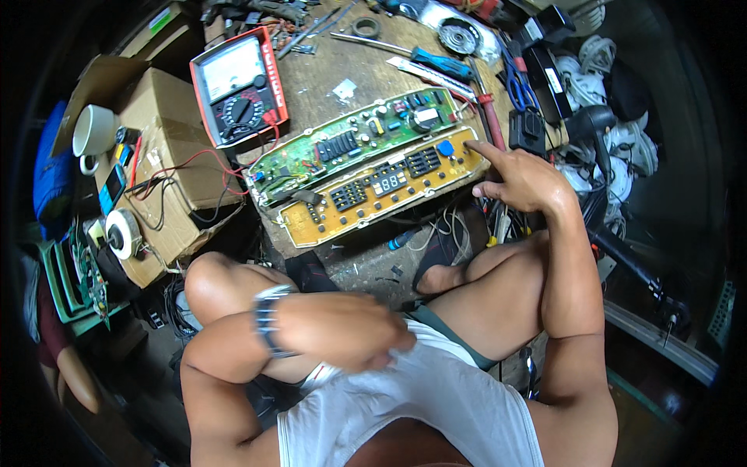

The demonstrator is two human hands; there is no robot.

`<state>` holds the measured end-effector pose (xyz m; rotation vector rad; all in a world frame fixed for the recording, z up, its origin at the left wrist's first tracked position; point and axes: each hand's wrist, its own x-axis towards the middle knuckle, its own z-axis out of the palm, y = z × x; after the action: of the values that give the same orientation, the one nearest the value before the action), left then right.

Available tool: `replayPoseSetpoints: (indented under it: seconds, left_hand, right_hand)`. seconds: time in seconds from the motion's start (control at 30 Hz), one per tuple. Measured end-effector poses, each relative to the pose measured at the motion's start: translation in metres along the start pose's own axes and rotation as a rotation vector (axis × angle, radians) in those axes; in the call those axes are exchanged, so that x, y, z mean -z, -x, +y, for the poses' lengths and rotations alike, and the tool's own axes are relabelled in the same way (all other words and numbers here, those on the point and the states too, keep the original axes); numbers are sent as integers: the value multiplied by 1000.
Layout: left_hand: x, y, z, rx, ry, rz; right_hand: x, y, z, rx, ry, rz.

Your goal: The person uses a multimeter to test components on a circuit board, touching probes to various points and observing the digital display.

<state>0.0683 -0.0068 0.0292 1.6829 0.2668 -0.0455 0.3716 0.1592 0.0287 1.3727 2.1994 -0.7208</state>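
Circuit boards [381, 185], two, lie near one spread right hand [527, 179], one left hand [342, 331] too blurred to tell.

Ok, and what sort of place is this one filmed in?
Most likely a small electronics repair workspace: a green circuit board and an amber circuit board lie side by side, with an analog multimeter and a blue-handled screwdriver nearby.

panel [372, 204]: amber | buttons [394, 198]: black | circuit board [373, 140]: green | cap [445, 148]: blue | multimeter [247, 110]: black, white | case [276, 87]: red
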Motion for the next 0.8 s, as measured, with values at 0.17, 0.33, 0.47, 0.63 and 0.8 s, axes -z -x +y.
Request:
replayPoseSetpoints:
  seconds: [0.17,0.33,0.47,0.63,0.8]
  left_hand:
    - [28,86,48,-624,-21,599]
    - [12,99,41,-732,39,855]
    - [0,95,44,-791,140,899]
    - [12,105,43,-787,279,716]
    - [-5,94,50,-791,282,917]
  right_hand:
    - [-1,0,-2,62,8,61]
    - [-11,0,2,6,9,53]
    - [-3,-1,-8,-4,-21,24]
    - [-1,-1,-6,10,-31,28]
    - [-3,0,-1,19,-43,24]
